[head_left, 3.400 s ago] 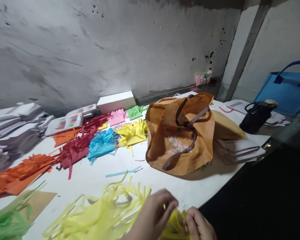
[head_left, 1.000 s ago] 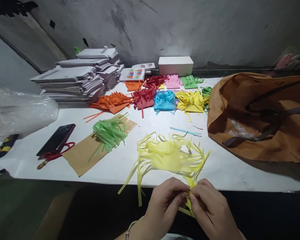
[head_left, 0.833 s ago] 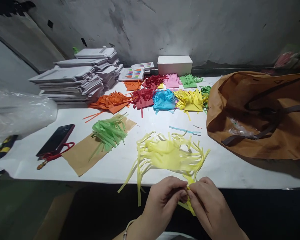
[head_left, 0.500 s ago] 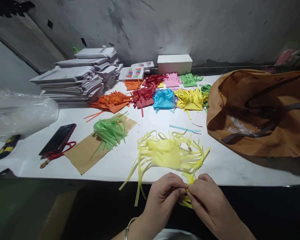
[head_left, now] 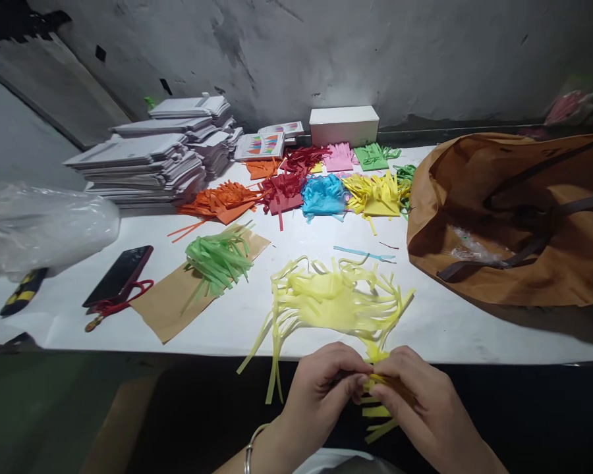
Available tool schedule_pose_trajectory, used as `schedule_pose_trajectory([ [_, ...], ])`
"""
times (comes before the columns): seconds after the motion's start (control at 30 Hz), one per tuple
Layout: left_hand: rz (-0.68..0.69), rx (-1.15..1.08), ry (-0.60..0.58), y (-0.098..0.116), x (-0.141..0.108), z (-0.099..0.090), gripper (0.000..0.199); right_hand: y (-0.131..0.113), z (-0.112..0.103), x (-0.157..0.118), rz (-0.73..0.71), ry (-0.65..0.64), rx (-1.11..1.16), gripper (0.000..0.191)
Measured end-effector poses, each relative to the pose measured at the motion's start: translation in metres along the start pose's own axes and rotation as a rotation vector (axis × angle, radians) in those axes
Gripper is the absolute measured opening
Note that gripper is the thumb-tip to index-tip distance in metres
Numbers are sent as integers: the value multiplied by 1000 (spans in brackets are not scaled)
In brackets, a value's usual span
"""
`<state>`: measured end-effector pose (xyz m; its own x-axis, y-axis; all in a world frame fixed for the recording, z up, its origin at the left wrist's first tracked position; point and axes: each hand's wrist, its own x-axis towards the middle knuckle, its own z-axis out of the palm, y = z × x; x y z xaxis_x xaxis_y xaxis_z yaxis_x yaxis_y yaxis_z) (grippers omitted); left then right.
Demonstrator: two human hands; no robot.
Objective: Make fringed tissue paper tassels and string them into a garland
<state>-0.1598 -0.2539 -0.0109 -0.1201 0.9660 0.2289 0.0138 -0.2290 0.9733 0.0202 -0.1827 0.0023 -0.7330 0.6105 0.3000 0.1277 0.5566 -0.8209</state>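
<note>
Fringed yellow paper strips [head_left: 379, 411] are pinched between my two hands at the table's front edge. My left hand [head_left: 329, 382], with a bracelet at the wrist, is closed on them. Close against it on the right, my right hand [head_left: 412, 392] grips the same strips between thumb and fingers, and loose ends hang below. Just beyond my hands lies a pale yellow fringed paper sheet [head_left: 329, 304], its strips spread to both sides and some drooping over the edge. Green fringed paper [head_left: 218, 260] rests on brown paper [head_left: 165, 316] to the left.
Behind are folded fringed bundles in several colours, including blue [head_left: 325, 195], and a white box [head_left: 344, 126]. Stacked white packets [head_left: 138, 164], a phone [head_left: 118, 275], a plastic bag [head_left: 44, 227] and a black-and-yellow object [head_left: 22, 293] stand left. A brown bag [head_left: 445, 197] occupies the right.
More yellow strips now show below my hands, fanned out to the right. My right hand has shifted slightly, its fingers a little farther from the left thumb. The view has moved slightly.
</note>
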Motion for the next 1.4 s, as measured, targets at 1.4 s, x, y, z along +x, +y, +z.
schedule_pose_trajectory([
  [1.4,-15,304,56,-42,-41,-23,21,7,46,20,-278,28,-422,21],
])
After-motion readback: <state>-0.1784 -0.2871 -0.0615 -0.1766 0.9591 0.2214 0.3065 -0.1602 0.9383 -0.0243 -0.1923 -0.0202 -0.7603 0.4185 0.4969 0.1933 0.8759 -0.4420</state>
